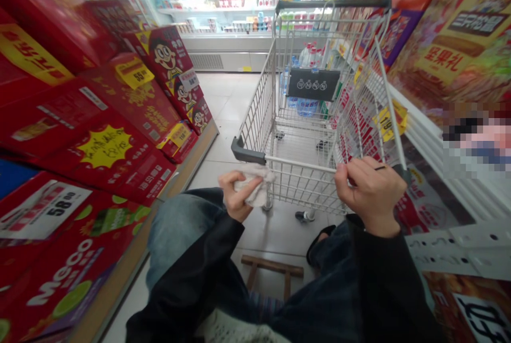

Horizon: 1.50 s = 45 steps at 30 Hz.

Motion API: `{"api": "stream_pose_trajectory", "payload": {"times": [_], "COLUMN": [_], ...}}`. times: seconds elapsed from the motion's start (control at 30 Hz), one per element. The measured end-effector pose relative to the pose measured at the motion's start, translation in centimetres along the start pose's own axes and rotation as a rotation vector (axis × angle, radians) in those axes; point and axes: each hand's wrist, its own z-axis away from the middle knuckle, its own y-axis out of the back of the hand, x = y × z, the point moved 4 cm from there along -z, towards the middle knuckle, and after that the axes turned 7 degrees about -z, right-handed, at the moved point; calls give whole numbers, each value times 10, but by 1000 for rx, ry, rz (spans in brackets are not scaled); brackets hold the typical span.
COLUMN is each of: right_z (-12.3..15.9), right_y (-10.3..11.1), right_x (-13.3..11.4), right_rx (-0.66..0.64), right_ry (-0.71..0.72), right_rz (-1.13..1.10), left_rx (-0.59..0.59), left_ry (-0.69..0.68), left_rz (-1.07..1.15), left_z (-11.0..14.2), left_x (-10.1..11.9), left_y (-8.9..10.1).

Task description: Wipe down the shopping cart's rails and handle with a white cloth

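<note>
A wire shopping cart [303, 167] stands in front of my knees, with dark grey corner caps and a black panel [313, 85] at its far end. My left hand [239, 194] is closed on a whitish cloth [257, 186], held against the near left corner of the cart just below the grey cap [247, 151]. Fingers wrapped, my right hand [369, 189] grips the top rim of the cart at its near right side. A dark ring is on one of its fingers. The palm sides of both hands are hidden.
Red gift boxes [131, 146] are stacked on a low platform at the left. At the right, a white shelf [435, 146] carries packaged snacks [463, 34]. A lit cooler [247, 8] spans the back, with bottled water [305, 103] beyond the cart. A wooden stool [273, 266] is between my legs.
</note>
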Motion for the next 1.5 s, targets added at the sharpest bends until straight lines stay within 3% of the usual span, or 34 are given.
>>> {"api": "stream_pose_trajectory", "payload": {"times": [0.1,0.17,0.23,0.37,0.43,0.63,0.7,0.77,0.9,0.97,1.03,1.17,1.27,1.37,1.5], "right_z": [0,-1,-1,0,1,0,0,1,4,5,6,6,6,5,6], "right_y": [-1,-3,-4,-4,-4,-3,-3,-4,-3,-2,-2,-2,-2,-1,0], "right_x": [0,-1,-2,-2,-2,-2,-2,-1,0,1,3,4,3,2,3], "right_rx": [-14,-29,-37,-32,-22,-5,-16,-33,-30,-29,-40,-31,-18,1,-5], "right_ry": [-15,-27,-35,-25,-17,-3,-17,-33,-26,-29,-45,-59,-40,-7,-12], "right_rz": [9,17,20,12,7,0,4,11,6,3,-4,-25,2,19,10], "left_rx": [-131,-171,-159,12,45,-195,-220,-162,138,224,163,-167,-265,-201,88], "left_ry": [-29,2,43,105,138,172,170,179,245,256,245,238,260,263,286], "left_rz": [41,50,59,47,44,94,92,97,110,114,153,219,225,197,113], "left_z": [48,59,48,-5,-12,55,61,44,-19,-35,-29,29,55,36,-16], "left_x": [-4,-7,-8,-13,-15,-10,-8,-9,-18,-24,-28,-30,-30,-29,-36], "left_y": [-18,-21,-14,8,8,-21,-21,-10,18,22,16,-9,-14,-2,19]}}
